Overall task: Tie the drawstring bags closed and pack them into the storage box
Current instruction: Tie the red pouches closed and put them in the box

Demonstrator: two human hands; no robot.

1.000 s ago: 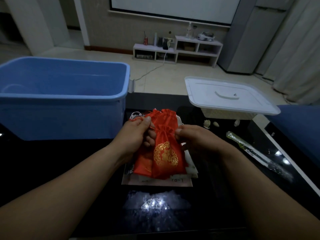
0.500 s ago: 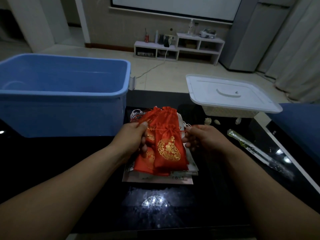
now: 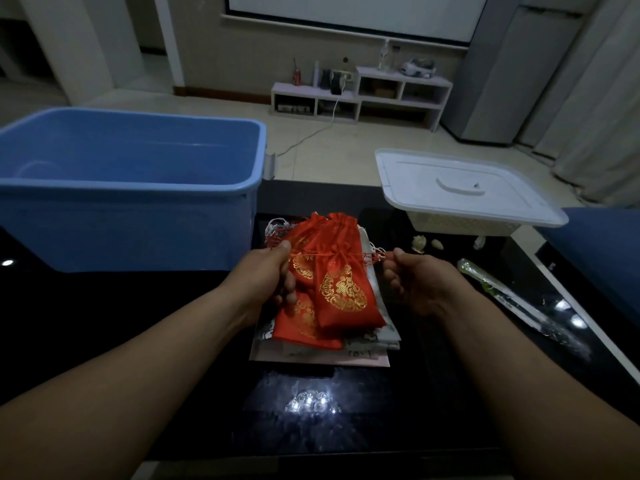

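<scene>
A red drawstring bag with a gold emblem lies on top of a pile of bags at the table's middle. Its neck is cinched by a thin red drawstring stretched sideways. My left hand pinches the cord's left end and my right hand pinches the right end. A second red bag lies under it, over white bags. The open blue storage box stands at the left, beyond my left hand.
A white lid rests on a white basket at the back right. A clear plastic wrapper and small pale bits lie on the black glossy table. A blue cushion edge shows at the far right.
My hands have moved apart, drawing the cord out to both sides, and the top bag's neck has closed tight.
</scene>
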